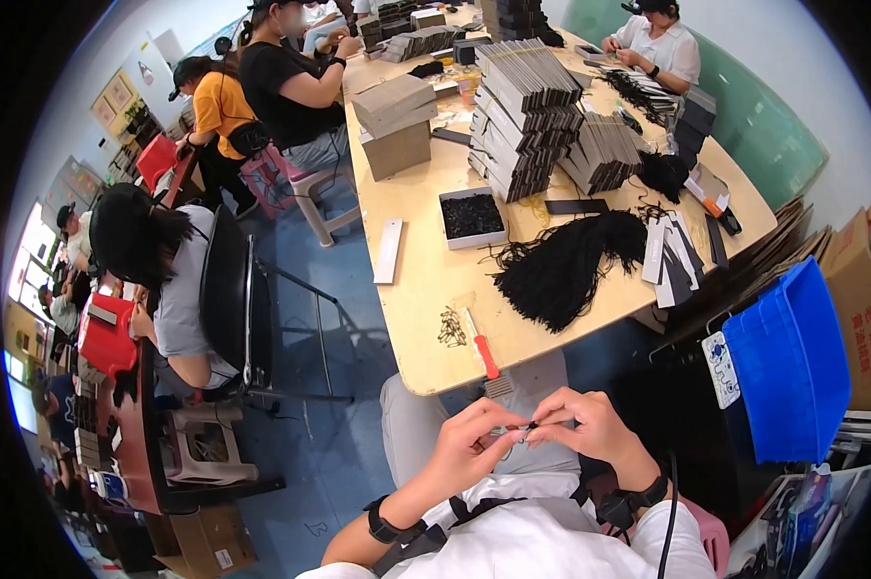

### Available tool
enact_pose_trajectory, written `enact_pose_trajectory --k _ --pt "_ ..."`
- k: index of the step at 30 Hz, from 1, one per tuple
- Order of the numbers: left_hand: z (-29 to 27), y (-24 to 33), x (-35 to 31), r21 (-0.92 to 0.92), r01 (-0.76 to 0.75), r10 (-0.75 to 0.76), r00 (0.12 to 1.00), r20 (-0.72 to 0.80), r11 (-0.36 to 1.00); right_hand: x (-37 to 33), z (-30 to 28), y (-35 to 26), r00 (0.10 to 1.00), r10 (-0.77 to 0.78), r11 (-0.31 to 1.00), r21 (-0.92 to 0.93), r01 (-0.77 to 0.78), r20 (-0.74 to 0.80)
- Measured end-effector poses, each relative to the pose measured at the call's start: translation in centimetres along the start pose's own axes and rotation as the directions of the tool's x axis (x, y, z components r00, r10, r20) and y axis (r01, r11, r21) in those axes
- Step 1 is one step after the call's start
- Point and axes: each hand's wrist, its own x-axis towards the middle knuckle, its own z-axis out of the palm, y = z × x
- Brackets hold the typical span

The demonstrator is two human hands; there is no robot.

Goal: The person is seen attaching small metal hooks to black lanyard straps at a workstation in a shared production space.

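Over my lap, my left hand [481,436] and my right hand [580,425] meet, both closed in a pinch. Between their fingertips sits a small black piece [532,426] with something thin and pale beside it, too small to name. On the near table corner lies a red-handled tool [486,357], next to a loose cluster of small bent wire-like bits [452,328]. Farther in are a bundle of black cords [575,265], a box [499,237] of small black bits, and a fan of white and black tags [672,256].
Tall stacks of grey cards [527,116] and grey boxes [397,145] stand on the wooden table [411,323]. An orange-handled cutter [713,206] lies near the right edge. A blue bin [792,362] stands at my right. Several people work at nearby tables.
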Motion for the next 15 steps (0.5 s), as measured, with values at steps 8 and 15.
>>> enact_pose_trajectory --k 8,15 --pt "0.6 -0.5 -0.2 0.024 -0.022 0.023 0.999 -0.032 0.999 -0.1 0.6 0.3 0.998 0.061 0.996 0.069 -0.062 0.011" --pt "0.4 -0.2 -0.1 0.064 -0.004 0.004 1.0 0.006 0.998 -0.4 0.7 1.2 0.999 0.034 0.997 0.067 -0.034 0.0"
